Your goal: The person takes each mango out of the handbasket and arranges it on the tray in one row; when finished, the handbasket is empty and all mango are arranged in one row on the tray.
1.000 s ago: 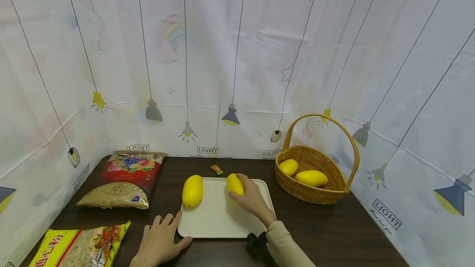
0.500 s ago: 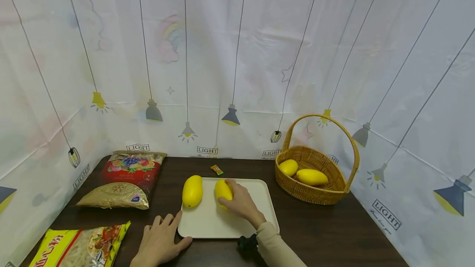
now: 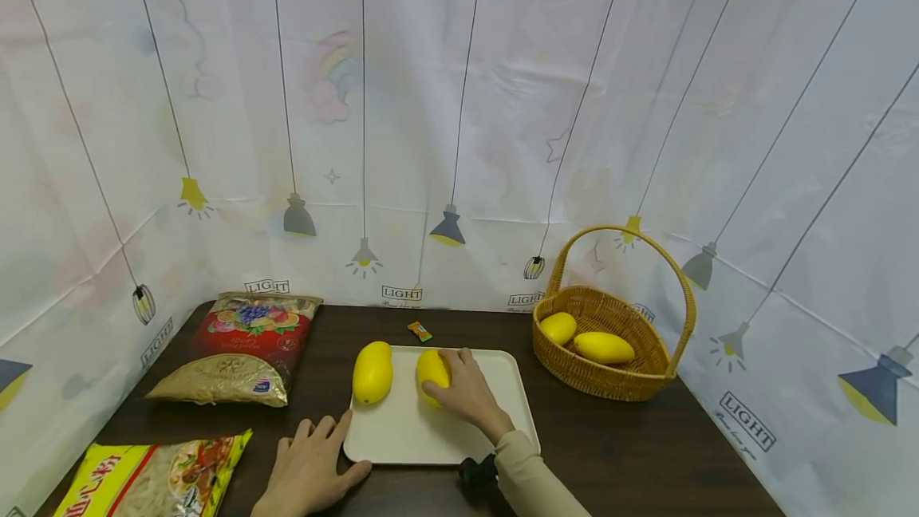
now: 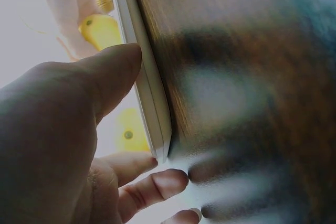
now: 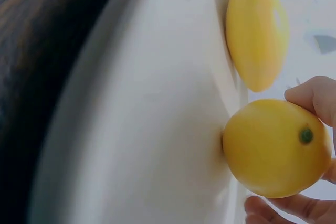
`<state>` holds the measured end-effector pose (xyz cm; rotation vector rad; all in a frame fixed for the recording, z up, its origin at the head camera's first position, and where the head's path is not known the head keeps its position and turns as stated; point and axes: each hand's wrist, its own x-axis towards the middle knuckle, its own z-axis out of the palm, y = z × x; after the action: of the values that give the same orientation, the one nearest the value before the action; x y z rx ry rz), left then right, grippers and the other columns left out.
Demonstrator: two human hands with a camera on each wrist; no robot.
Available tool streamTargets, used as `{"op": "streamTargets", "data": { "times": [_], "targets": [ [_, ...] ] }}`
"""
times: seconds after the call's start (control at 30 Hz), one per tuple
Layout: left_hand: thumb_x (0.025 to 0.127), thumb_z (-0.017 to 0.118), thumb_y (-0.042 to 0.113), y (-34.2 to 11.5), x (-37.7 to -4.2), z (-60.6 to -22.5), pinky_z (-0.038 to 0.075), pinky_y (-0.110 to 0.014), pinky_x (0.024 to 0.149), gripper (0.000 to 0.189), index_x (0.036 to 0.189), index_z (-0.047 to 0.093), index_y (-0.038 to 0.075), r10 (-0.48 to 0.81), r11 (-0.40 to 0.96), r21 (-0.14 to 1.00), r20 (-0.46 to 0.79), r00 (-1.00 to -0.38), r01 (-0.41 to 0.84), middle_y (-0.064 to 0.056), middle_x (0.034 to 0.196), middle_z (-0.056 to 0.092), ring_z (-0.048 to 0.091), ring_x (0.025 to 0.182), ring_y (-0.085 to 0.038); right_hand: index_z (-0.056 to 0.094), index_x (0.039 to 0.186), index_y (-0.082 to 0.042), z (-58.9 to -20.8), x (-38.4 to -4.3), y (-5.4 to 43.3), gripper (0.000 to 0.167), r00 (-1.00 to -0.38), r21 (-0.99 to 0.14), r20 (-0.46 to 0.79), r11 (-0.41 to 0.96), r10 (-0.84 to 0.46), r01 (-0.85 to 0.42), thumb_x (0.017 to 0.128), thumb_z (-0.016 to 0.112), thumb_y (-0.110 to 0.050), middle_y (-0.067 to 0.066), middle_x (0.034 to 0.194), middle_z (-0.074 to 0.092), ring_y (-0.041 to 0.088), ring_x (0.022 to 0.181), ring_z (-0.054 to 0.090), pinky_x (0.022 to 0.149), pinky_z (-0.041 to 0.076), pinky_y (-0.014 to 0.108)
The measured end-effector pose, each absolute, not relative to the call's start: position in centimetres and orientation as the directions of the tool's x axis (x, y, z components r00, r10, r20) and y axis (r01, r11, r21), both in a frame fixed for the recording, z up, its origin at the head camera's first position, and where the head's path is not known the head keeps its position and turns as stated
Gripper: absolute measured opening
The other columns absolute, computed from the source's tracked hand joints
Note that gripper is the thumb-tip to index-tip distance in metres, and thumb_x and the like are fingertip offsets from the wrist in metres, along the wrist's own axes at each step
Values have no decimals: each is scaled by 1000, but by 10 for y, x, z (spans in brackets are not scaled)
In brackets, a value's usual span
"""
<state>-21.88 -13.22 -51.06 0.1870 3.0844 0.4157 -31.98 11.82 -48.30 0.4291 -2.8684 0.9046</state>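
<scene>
On the right half of a cream tray (image 3: 409, 445), my right hand (image 3: 467, 389) grips a yellow mango (image 3: 432, 373) between thumb and fingers. In the right wrist view that mango (image 5: 275, 148) sits against the tray's surface, its stem end facing the camera. A second mango (image 3: 372, 373) lies at the tray's left edge, untouched. My left hand (image 3: 310, 457) rests at the tray's near left corner with fingers spread. The left wrist view shows its thumb (image 4: 113, 72) on the tray's rim and the index fingertip close to the corner.
A wicker basket (image 3: 610, 385) with two mangoes stands right of the tray. A small orange wrapped candy (image 3: 420, 331) lies behind it. Two bags, a red and gold one (image 3: 247, 349) and a yellow one (image 3: 158, 473), occupy the table's left. A patterned curtain hangs behind.
My right hand has moved the mango left and slightly nearer over the tray, then held it there for the last half second. The left hand has stayed at the corner.
</scene>
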Motion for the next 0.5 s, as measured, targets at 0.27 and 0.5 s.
{"op": "streamTargets", "data": {
  "times": [0.27, 0.5],
  "targets": [
    [80, 67, 73, -132, -218, -509, 42, -56, 74, 88, 146, 54, 17, 122, 956, 270, -1, -993, 117, -6, 116, 61, 48, 89, -27, 54, 144, -9, -483, -322, 118, 62, -951, -523, 171, 795, -256, -308, 90, 65, -39, 14, 113, 54, 18, 86, 47, 71, 39, 31],
    [79, 66, 74, -133, -219, -510, 42, -57, 75, 89, 146, 54, 16, 126, 954, 274, -10, -992, 119, -6, 117, 61, 49, 91, -28, 52, 147, -11, -483, -322, 113, 60, -947, -539, 150, 780, -284, -319, 94, 62, -39, 18, 115, 54, 20, 87, 48, 72, 40, 32]
  ]
}}
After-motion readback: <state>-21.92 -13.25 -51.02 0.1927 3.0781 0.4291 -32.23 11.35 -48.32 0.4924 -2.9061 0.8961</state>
